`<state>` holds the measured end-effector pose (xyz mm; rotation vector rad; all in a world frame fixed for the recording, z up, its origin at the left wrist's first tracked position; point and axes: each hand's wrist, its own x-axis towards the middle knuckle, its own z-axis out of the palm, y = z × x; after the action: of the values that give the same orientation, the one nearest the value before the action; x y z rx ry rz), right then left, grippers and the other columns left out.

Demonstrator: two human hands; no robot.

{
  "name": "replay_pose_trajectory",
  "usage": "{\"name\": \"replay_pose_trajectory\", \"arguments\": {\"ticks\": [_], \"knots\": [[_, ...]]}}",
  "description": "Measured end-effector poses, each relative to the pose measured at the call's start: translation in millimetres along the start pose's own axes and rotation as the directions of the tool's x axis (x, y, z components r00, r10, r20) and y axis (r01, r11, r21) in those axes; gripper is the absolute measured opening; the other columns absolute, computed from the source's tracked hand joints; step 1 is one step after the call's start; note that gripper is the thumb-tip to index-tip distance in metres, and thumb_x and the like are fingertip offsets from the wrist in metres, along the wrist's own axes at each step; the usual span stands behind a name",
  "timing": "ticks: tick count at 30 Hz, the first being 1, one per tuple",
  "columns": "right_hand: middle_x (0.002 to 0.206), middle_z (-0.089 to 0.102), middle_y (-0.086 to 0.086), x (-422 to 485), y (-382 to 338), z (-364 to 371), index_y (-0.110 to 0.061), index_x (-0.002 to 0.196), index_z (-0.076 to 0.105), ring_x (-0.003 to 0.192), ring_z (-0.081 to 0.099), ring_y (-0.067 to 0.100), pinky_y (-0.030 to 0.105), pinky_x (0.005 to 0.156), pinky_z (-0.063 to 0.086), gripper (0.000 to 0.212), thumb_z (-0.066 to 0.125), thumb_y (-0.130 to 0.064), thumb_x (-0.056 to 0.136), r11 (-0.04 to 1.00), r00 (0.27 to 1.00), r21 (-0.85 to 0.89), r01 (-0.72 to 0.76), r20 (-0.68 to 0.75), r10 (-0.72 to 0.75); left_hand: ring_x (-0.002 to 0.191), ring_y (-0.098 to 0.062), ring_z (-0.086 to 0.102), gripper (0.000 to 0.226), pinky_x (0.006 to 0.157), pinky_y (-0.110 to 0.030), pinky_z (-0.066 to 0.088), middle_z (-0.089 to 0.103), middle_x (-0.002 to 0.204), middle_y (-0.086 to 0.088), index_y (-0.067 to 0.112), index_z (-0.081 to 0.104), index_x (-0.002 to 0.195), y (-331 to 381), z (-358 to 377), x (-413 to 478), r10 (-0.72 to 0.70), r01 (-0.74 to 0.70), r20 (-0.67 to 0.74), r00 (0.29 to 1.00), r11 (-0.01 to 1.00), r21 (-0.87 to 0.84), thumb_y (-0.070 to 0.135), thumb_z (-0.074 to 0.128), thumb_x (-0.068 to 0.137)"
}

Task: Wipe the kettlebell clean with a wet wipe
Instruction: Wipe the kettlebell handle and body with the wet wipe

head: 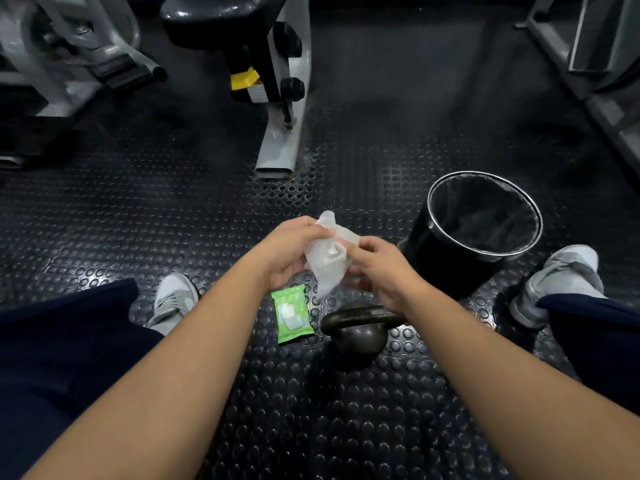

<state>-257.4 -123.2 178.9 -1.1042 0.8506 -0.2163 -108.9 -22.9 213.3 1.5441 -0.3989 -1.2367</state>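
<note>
Our bare forearms (194, 341) stretch forward, our left hand (292, 252) and right hand (379, 271) close together, each pinching the wet wipe (327, 263).

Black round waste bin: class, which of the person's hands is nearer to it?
Right. The right hand pinches the white wet wipe beside the black round waste bin; the left hand grips the wipe's far side, farther off.

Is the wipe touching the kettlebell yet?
No, the left hand and right hand hold the wipe up, clear of the kettlebell on the floor.
</note>
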Motion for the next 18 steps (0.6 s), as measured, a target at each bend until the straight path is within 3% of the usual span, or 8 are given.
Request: {"name": "replay_pose_trajectory", "arguments": {"ticks": [2,4,7,9,12,14,18], "knots": [[0.093,0.076,0.014,4,-1,-2,-0.008,0.097,0.07,0.069,0.073,0.02,0.033,0.061,0.061,0.006,0.073,-0.009,0.092,0.999,1.0,0.033,0.012,-0.012,-0.011,0.09,-0.03,0.074,0.011,0.084,-0.049,0.059,0.074,0.108,-0.019,0.008,0.063,0.104,-5,-6,4,-0.014,0.015,-0.128,0.992,1.0,0.0,0.013,0.069,0.097],[0.091,0.076,0.012,8,-2,-5,-0.008,0.095,0.073,0.064,0.072,0.016,0.029,0.053,0.058,0.012,0.067,0.003,0.093,1.0,0.999,0.015,0.008,-0.044,-0.008,0.093,-0.032,0.076,0.01,0.075,-0.048,0.064,0.072,0.114,-0.021,0.007,0.061,0.107,-10,-12,7,-0.024,0.016,-0.234,0.972,0.999,-0.035,0.011,0.066,0.099],[0.096,0.077,0.011,15,2,-11,-0.008,0.111,0.072,0.065,0.07,0.015,0.03,0.056,0.057,0.019,0.065,-0.001,0.095,0.992,0.995,-0.123,0.006,-0.095,-0.018,0.096,-0.03,0.074,0.015,0.064,-0.041,0.064,0.07,0.115,-0.019,0.006,0.058,0.117,-14,-16,6,-0.022,-0.014,-0.333,0.943,0.994,-0.106,0.008,0.059,0.103],[0.097,0.076,0.002,16,8,-17,-0.012,0.12,0.07,0.076,0.072,0.016,0.027,0.063,0.057,0.024,0.068,-0.014,0.096,0.931,0.993,-0.362,0.035,-0.096,-0.075,0.098,-0.031,0.075,0.016,0.075,-0.045,0.065,0.072,0.112,-0.018,0.006,0.059,0.119,-19,-19,4,-0.066,-0.005,-0.371,0.926,0.982,-0.188,0.007,0.057,0.103],[0.108,0.071,-0.006,0,23,-29,-0.026,0.128,0.065,0.088,0.072,0.013,0.023,0.066,0.056,0.03,0.062,-0.033,0.099,0.537,0.989,-0.836,0.111,0.039,-0.144,0.097,-0.03,0.076,0.027,0.084,-0.049,0.063,0.077,0.108,-0.013,0.006,0.063,0.122,-40,-16,-3,-0.187,0.124,-0.302,0.935,0.969,-0.215,0.016,0.069,0.097],[0.121,0.07,-0.001,-7,42,-40,-0.025,0.134,0.06,0.094,0.07,0.015,0.033,0.083,0.058,0.038,0.057,-0.041,0.1,0.36,0.985,-0.919,0.162,0.128,-0.118,0.095,-0.029,0.076,0.028,0.078,-0.045,0.064,0.077,0.105,-0.008,0.013,0.068,0.117,-69,4,-10,-0.195,0.21,-0.286,0.938,0.977,0.022,0.022,0.077,0.092],[0.144,0.056,0.001,-12,86,-58,-0.023,0.147,0.047,0.135,0.049,0.022,0.039,0.116,0.036,0.055,0.05,-0.052,0.1,0.153,0.968,-0.956,0.251,0.245,-0.058,0.089,-0.022,0.07,0.013,0.084,-0.046,0.061,0.073,0.096,-0.004,0.021,0.064,0.098,-123,55,-18,-0.075,0.189,-0.366,0.928,0.939,0.287,0.031,0.07,0.097]]}}
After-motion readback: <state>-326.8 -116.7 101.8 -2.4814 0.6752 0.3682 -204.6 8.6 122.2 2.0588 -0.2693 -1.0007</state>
